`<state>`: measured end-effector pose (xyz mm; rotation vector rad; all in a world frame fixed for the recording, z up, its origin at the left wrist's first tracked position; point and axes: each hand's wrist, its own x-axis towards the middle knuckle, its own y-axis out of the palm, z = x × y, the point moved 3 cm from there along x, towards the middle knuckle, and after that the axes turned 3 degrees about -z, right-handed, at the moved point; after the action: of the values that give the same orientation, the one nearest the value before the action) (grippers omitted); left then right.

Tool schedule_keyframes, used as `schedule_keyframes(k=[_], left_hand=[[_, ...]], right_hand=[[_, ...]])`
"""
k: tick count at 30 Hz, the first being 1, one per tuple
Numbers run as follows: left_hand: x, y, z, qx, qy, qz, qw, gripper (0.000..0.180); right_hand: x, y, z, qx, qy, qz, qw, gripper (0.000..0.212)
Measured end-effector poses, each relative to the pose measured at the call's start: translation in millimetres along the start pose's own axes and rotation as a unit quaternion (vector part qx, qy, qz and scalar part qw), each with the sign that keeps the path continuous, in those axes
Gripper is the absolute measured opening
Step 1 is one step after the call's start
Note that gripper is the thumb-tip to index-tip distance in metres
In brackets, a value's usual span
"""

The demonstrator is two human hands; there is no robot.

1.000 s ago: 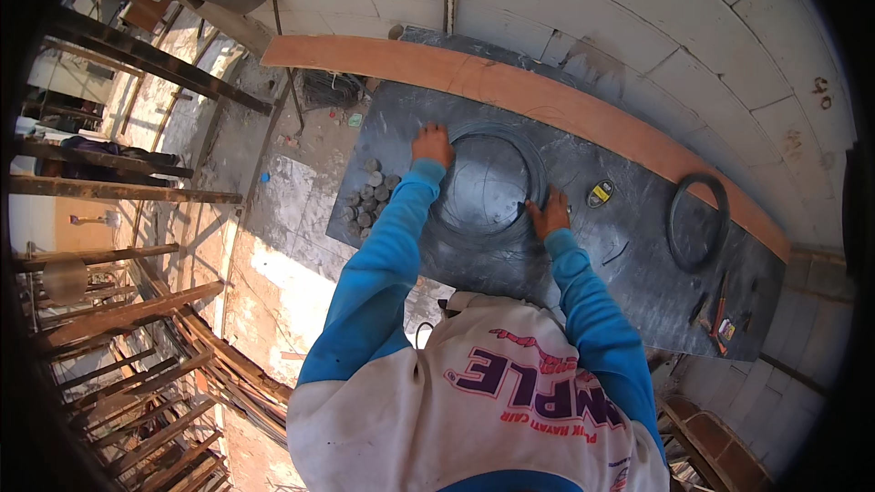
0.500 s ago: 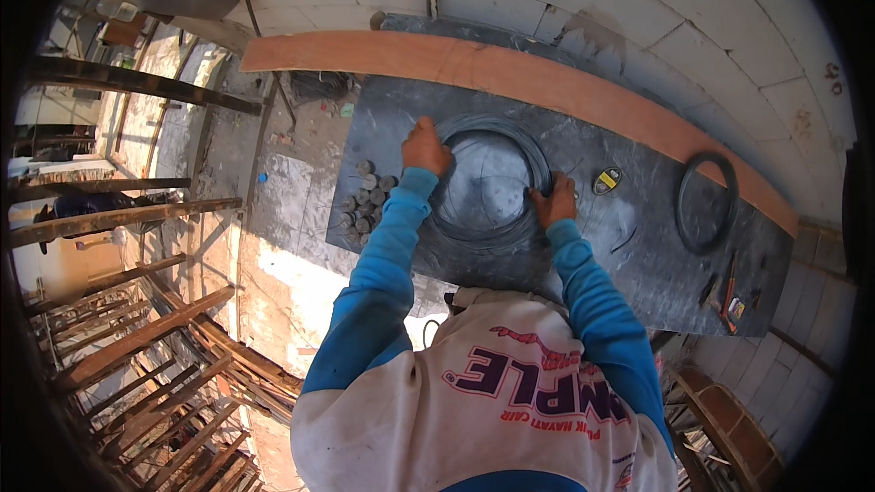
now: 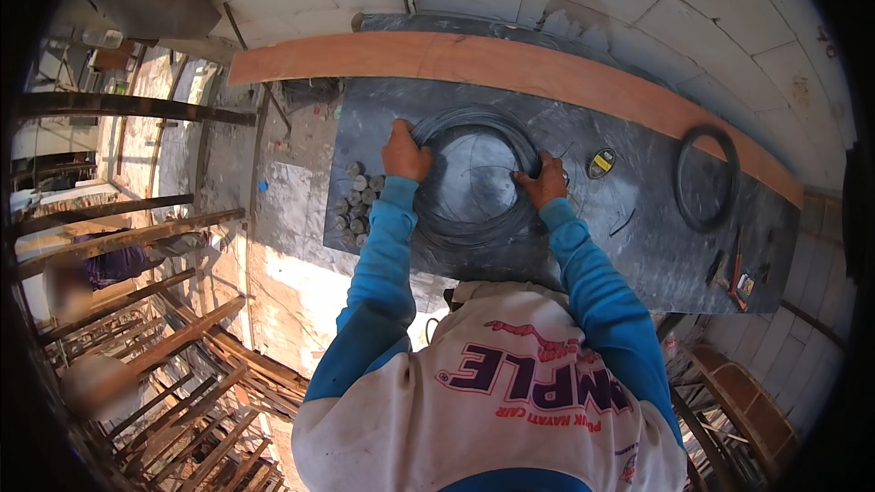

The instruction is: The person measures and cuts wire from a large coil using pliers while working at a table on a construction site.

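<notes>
Unmoved, both hands' grip holds wire coil (image 3: 474,178) lying flat

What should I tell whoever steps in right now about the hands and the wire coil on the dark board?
Left hand: gripping the left side of the big wire coil.
Right hand: gripping the coil's right side.
The coil lies flat on the dark board, between both hands, in front of the orange plank.
Nearby: a smaller black coil at the board's right end, a yellow tape measure just right of the right hand, a cluster of small round grey pieces at the board's left edge, hand tools at the far right.
Done: coil flat on the board, both hands on it.
Left: everything past that; nothing is cut or tied as far as shows.
</notes>
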<state>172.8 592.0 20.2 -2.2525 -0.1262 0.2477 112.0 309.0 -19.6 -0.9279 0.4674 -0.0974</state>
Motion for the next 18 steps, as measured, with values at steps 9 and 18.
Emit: schedule_keyframes(k=[9,18], left_hand=[[15.2,31.8,23.8,0.051,0.057,-0.005,0.997,0.059],[17.5,32.5,32.5,0.004,0.039,0.004,0.999,0.047]], right_hand=[[15.6,-15.6,12.1,0.181,-0.082,-0.117,0.973,0.078],[53.5,-31.9,-25.9,0.441,0.071,0.079,0.891,0.049]])
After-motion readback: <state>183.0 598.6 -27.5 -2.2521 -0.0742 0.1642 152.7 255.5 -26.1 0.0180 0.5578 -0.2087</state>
